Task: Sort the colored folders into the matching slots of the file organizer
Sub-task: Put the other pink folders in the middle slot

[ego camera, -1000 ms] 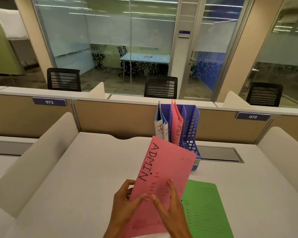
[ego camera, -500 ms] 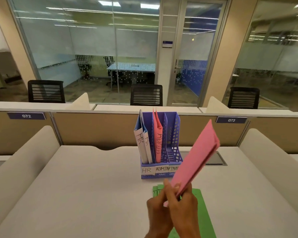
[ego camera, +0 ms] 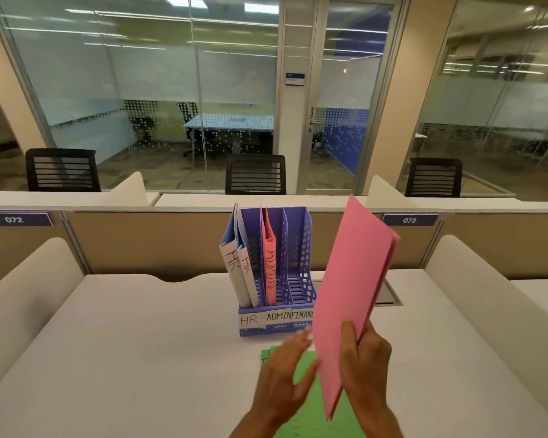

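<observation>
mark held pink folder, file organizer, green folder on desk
held pink folder [ego camera: 351, 292], head view, middle of its cover
file organizer [ego camera: 304, 248], head view, right perforated wall
green folder [ego camera: 304, 371], head view, strip between the hands

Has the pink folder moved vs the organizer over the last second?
Yes. The pink folder swung from in front of the file organizer to upright at its right, in the right hand.

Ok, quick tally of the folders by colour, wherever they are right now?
Blue folders: 2, both in the HR slot
Pink folders: 2, one in the ADMIN slot, one held in the right hand
Green folders: at least 2, stacked on the desk
Total: 6 visible
</observation>
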Demonstrator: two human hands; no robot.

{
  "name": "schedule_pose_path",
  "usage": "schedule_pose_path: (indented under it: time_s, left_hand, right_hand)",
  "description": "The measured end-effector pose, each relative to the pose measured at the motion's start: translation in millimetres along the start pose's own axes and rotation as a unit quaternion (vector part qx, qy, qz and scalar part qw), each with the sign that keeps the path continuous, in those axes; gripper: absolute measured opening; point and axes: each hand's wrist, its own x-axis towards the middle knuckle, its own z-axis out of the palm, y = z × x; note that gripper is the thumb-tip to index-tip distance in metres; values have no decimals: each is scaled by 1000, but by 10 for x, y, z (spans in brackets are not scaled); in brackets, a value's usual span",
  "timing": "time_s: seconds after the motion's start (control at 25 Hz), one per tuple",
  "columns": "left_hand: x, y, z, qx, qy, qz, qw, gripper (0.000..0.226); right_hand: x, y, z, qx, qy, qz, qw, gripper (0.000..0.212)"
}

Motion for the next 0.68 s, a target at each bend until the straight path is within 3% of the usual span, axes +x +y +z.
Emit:
schedule_pose_path:
  time_s: [0.12, 0.2, 0.44, 0.6, 0.68]
  left_hand:
    - [67, -719, 125, 128, -64, -225, 964, 68]
    - [150, -1157, 72, 164, -80, -308, 934, 79]
    - [419, -1689, 28, 193, -139, -321, 917, 85]
    - [441, -1810, 104, 260, -123, -316, 904, 79]
    - [428, -1833, 143, 276, -114, -301, 906, 87]
  right_hand:
    - [232, -79, 90, 29, -6, -36, 999, 23]
    - [415, -82, 211, 42, -6, -56, 997, 24]
    - [925, 9, 673, 69, -42, -75, 994, 24]
    - [1218, 89, 1022, 78, -42, -100, 991, 20]
    - [1336, 132, 1211, 85, -45, -115, 989, 23]
